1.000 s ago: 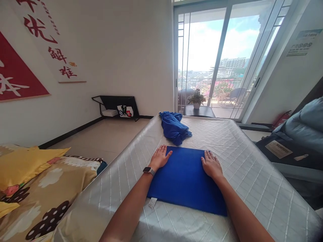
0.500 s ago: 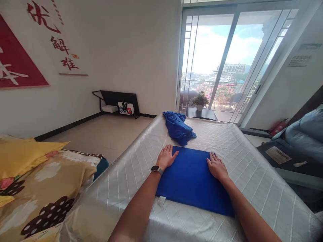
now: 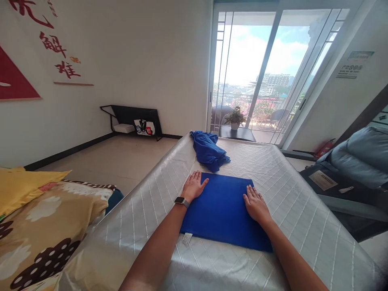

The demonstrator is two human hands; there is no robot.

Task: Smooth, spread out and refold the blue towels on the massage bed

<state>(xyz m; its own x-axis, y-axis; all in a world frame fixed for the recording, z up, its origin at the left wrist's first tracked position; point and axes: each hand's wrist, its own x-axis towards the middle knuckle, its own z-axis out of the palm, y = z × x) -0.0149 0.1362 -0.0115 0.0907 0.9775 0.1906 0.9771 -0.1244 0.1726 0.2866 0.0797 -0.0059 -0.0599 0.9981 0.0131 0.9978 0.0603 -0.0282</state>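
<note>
Along opposite edges of the flat blue cloth, the left hand and right hand rest, fingers straight, gripping nothing, apparently to hold it flat.

Looks like smooth, matt fabric on the flat cloth, wrinkly soft stuff on the bunched cloth. Seeing satiny, ridged quilting on the bed cover, plus faintly glossy floor tiles.
</note>
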